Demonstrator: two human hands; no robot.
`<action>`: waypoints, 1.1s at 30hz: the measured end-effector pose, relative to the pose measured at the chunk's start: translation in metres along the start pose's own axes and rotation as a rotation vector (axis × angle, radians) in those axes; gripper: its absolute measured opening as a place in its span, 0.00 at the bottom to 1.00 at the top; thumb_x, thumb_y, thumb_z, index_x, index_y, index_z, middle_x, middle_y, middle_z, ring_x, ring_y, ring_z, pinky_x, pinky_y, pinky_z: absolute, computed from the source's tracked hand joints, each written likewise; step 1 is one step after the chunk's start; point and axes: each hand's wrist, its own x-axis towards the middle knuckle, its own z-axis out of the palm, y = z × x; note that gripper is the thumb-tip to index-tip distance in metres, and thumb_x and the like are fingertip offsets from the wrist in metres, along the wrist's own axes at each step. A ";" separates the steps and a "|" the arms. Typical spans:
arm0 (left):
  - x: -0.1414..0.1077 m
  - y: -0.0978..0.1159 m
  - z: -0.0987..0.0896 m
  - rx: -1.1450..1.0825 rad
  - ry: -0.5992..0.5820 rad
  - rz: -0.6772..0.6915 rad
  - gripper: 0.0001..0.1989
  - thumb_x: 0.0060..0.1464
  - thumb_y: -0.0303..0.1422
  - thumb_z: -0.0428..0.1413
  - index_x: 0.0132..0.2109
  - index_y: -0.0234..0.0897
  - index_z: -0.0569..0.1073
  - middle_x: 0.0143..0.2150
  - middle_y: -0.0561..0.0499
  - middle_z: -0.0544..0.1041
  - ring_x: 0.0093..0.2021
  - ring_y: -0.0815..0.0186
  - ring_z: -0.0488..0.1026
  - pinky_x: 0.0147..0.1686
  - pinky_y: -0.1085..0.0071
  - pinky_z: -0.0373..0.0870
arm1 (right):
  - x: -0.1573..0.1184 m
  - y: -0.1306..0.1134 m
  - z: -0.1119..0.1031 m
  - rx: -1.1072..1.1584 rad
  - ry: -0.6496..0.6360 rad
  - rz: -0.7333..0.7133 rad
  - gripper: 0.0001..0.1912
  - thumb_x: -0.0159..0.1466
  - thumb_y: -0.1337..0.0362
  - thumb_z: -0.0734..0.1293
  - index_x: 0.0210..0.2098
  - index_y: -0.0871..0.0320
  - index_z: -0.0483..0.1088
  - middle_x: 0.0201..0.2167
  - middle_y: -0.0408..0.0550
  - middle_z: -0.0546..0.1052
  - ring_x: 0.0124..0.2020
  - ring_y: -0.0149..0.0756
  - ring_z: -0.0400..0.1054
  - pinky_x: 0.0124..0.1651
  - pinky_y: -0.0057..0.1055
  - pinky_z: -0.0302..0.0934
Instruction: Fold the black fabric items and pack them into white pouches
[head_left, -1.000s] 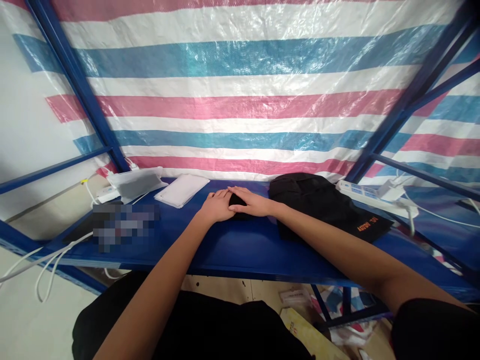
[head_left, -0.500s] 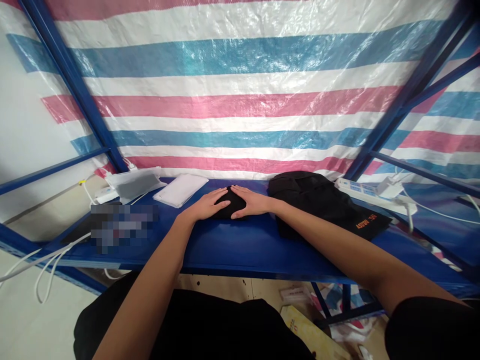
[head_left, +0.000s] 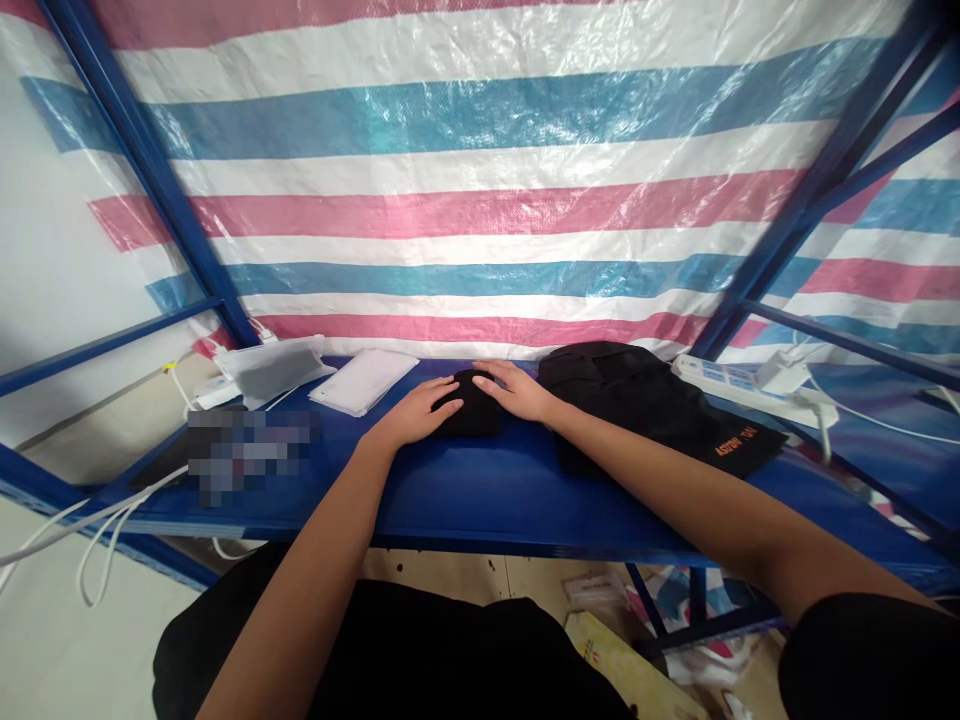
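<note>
A small black folded cloth bundle (head_left: pixel 475 412) lies on the blue shelf (head_left: pixel 465 500). My left hand (head_left: pixel 420 410) rests against its left side, fingers stretched over the upper edge and thumb apart. On the other side, my right hand (head_left: pixel 516 390) lies with fingers spread, touching the bundle's upper right corner with the thumb side. Neither hand grips it. Close to my right wrist is a larger black cloth item (head_left: pixel 637 400) with orange lettering, partly hidden under my right forearm.
A white power strip (head_left: pixel 750 390) with plugged-in adapters sits at the right. White flat packets (head_left: pixel 364 380), a grey-white pouch (head_left: pixel 274 368) and a blurred-out item (head_left: pixel 251 450) are on the left, with white cables (head_left: pixel 97 560) hanging off the edge. Blue metal posts (head_left: pixel 142 160) frame a striped tarp (head_left: pixel 480 210).
My right hand has shifted up and right, off the bundle's right side, uncovering more of the bundle. My left hand still rests on it, slightly farther right.
</note>
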 end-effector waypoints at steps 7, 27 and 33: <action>0.005 0.002 -0.002 -0.017 0.103 -0.023 0.18 0.71 0.46 0.53 0.50 0.43 0.85 0.55 0.45 0.84 0.59 0.53 0.79 0.66 0.56 0.72 | 0.011 0.004 0.005 0.025 -0.105 0.159 0.29 0.69 0.46 0.74 0.64 0.54 0.80 0.62 0.56 0.82 0.63 0.57 0.78 0.67 0.53 0.70; 0.011 -0.013 0.004 -0.334 0.074 -0.091 0.23 0.60 0.39 0.65 0.61 0.41 0.81 0.59 0.43 0.84 0.62 0.48 0.80 0.66 0.52 0.74 | 0.004 -0.009 0.007 0.201 -0.031 -0.099 0.11 0.65 0.59 0.76 0.42 0.54 0.73 0.39 0.45 0.79 0.41 0.42 0.74 0.47 0.37 0.67; 0.012 -0.012 0.003 -0.309 0.203 0.027 0.11 0.57 0.32 0.66 0.48 0.42 0.84 0.51 0.47 0.84 0.53 0.54 0.82 0.59 0.56 0.77 | 0.003 -0.017 0.005 0.002 0.082 -0.359 0.07 0.69 0.68 0.72 0.44 0.53 0.71 0.46 0.52 0.75 0.48 0.46 0.70 0.52 0.41 0.67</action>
